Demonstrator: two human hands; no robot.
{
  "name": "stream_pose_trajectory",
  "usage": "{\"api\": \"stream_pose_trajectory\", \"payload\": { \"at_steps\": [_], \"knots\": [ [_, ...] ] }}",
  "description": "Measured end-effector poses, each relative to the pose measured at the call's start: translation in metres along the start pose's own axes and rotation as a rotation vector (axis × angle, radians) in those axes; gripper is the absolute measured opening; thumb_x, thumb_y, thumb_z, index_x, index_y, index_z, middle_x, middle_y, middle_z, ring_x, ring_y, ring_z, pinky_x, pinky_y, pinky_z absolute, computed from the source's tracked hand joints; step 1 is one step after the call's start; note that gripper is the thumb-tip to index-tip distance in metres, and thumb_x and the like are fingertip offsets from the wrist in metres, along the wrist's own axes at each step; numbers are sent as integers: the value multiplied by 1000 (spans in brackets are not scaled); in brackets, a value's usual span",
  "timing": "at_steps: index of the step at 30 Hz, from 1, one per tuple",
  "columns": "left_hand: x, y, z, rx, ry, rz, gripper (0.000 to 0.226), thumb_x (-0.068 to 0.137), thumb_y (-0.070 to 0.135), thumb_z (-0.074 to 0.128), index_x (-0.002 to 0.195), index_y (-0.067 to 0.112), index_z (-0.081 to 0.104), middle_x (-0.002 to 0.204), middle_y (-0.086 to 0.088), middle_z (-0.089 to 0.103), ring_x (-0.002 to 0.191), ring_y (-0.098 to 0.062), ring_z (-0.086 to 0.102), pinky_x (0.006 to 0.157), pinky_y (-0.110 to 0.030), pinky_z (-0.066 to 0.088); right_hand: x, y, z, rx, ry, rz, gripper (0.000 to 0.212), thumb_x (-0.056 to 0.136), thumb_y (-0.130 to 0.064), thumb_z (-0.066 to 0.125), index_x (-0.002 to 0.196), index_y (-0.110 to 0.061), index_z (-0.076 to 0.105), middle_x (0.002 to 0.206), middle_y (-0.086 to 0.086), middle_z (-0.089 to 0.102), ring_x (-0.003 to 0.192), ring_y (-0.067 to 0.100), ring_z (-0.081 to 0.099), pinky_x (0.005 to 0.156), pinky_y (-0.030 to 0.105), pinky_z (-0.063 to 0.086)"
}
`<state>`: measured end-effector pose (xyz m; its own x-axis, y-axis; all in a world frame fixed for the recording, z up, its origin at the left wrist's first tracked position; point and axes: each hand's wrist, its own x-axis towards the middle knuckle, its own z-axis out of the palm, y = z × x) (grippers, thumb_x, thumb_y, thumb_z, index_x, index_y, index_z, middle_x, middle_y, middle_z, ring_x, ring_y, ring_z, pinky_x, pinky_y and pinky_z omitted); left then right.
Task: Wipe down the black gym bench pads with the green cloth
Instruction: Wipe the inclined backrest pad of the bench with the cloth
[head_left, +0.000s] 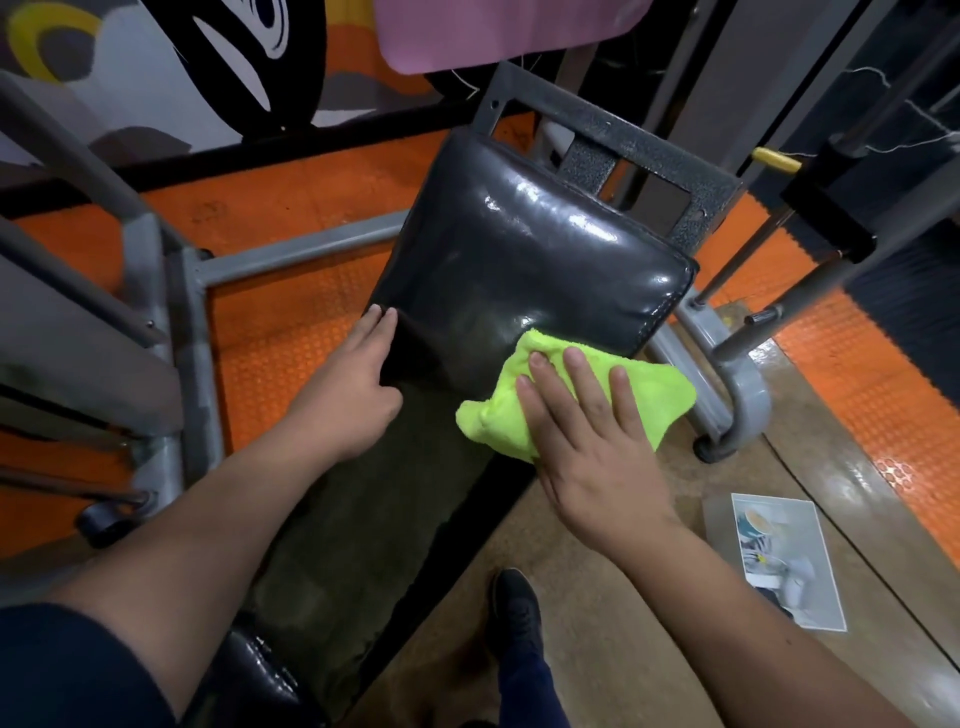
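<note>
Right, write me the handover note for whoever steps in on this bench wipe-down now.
Left hand: open, fingers flat along the left edge of the near pad, steadying it.
Right hand: open, fingers straight, pressing the green cloth onto the near pad's right edge, just below the far pad. Part of the cloth overhangs the side.
Done: cannot say for certain. The far pad looks glossy, the near pad dull and streaky.
Left: likely the rest of the near pad toward the body; check the far pad too.
Note: a printed sheet lies on the floor to the right.
</note>
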<state>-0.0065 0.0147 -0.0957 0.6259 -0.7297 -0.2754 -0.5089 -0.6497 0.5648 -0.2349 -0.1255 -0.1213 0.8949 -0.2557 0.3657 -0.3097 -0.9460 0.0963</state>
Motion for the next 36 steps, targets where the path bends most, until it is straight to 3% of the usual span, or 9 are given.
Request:
{"api": "stream_pose_trajectory", "payload": {
  "at_steps": [3, 7, 12, 16, 19, 21, 25, 30, 36],
  "knots": [
    [-1, -1, 1, -18, 37, -3, 88, 85, 3, 51, 159, 25, 8, 166, 10, -2, 151, -6, 0, 115, -18, 6, 11, -23, 0, 74, -45, 49, 73, 87, -14, 67, 152, -6, 35, 164, 11, 24, 153, 36, 6, 121, 59, 2],
    [-6, -2, 0, -2, 48, 21, 83, 88, 6, 51, 159, 26, 13, 166, 12, 1, 151, -6, 4, 116, -20, 10, 2, 4, -7, -51, -107, -192, 76, 89, -19, 62, 155, -7, 28, 165, 10, 20, 153, 33, 6, 123, 55, 0],
    [-16, -3, 2, -12, 79, 8, 78, 87, 9, 50, 158, 25, 21, 166, 11, 8, 151, -8, 10, 123, -31, 16, 16, -20, -8, 37, -121, -55, 72, 88, -15, 65, 152, -6, 35, 164, 10, 23, 153, 34, 7, 122, 58, 0],
    [-20, -8, 4, -5, 71, -9, 75, 87, 8, 49, 157, 22, 26, 166, 7, 13, 152, -12, 11, 124, -33, 15, 10, 6, -14, -57, -146, -244, 72, 89, -18, 61, 154, -8, 32, 165, 9, 22, 153, 33, 7, 123, 54, -1],
    [-22, -8, 6, 6, 75, -26, 74, 86, 9, 49, 156, 20, 28, 166, 5, 15, 152, -13, 13, 123, -34, 17, 23, -6, -15, -21, -155, -160, 71, 87, -18, 65, 151, -6, 38, 163, 11, 27, 153, 34, 10, 123, 56, 0],
    [-24, -8, 9, 6, 74, -38, 73, 86, 9, 49, 156, 20, 28, 165, 4, 15, 151, -14, 14, 123, -34, 16, 26, -23, -11, 0, -186, -129, 72, 85, -17, 66, 150, -3, 38, 163, 12, 26, 153, 35, 9, 122, 56, -2],
    [-25, -10, 9, -8, 78, -59, 72, 88, 9, 49, 156, 18, 29, 166, 2, 16, 152, -14, 13, 123, -30, 13, 14, 6, -16, -106, -226, -364, 69, 90, -19, 56, 154, -7, 31, 165, 11, 21, 154, 33, 4, 123, 55, -3],
    [-29, -14, 10, -9, 63, -86, 71, 89, 10, 49, 156, 18, 28, 165, 3, 16, 151, -15, 15, 122, -30, 15, 37, -19, -15, -84, -265, -226, 67, 89, -20, 56, 152, -5, 35, 164, 13, 23, 153, 37, 7, 122, 57, -5],
    [-32, -17, 7, -55, 77, -103, 70, 90, 9, 46, 156, 19, 27, 165, 5, 16, 151, -12, 14, 123, -29, 14, 31, 2, -20, -95, -325, -410, 67, 88, -20, 51, 152, -7, 34, 164, 11, 22, 153, 35, 6, 123, 54, -4]
  ]
}}
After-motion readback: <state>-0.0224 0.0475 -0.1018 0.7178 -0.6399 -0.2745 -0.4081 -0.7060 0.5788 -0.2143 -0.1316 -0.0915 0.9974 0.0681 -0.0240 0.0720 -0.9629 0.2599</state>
